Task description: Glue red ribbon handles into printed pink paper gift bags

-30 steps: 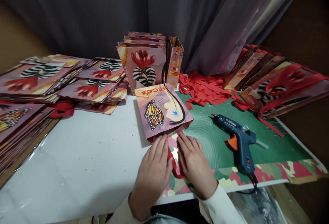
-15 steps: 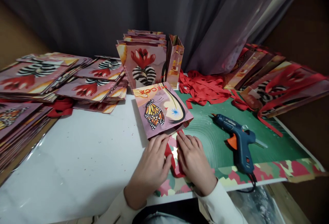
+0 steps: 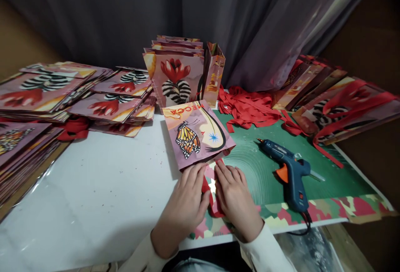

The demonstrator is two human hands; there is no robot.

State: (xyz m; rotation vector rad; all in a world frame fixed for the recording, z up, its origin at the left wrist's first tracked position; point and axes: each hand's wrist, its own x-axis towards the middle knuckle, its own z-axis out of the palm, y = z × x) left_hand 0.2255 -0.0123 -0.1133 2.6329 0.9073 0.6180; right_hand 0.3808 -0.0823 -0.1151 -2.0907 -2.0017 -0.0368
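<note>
**Printed MECCA gift bag (image 3: 200,134) lies face up before two hands**

The bag lies at the centre of the frame. Red capitals along its far edge spell MECCA, upside down from the wearer's side. Its long axis slants from upper left to lower right; the dark open mouth faces the hands, the lettered edge points away. Below the lettering are a monarch butterfly and a pale face with a blue star.

The left hand (image 3: 186,195) has its fingers straight and close together, tips at the bag's near edge. The right hand (image 3: 234,195) lies beside it, fingers also narrow, tips by the red ribbon (image 3: 215,208), which runs below the mouth between the hands. Whether either hand pinches anything cannot be told.

Right of centre, a blue hot glue gun (image 3: 292,170) lies on the green sheet (image 3: 265,180), nozzle toward the upper left; its markings are too small to read. Above it is a heap of red ribbons (image 3: 248,107). Matching bags stand at upper centre (image 3: 175,78), their small side lettering hard to read.
</note>
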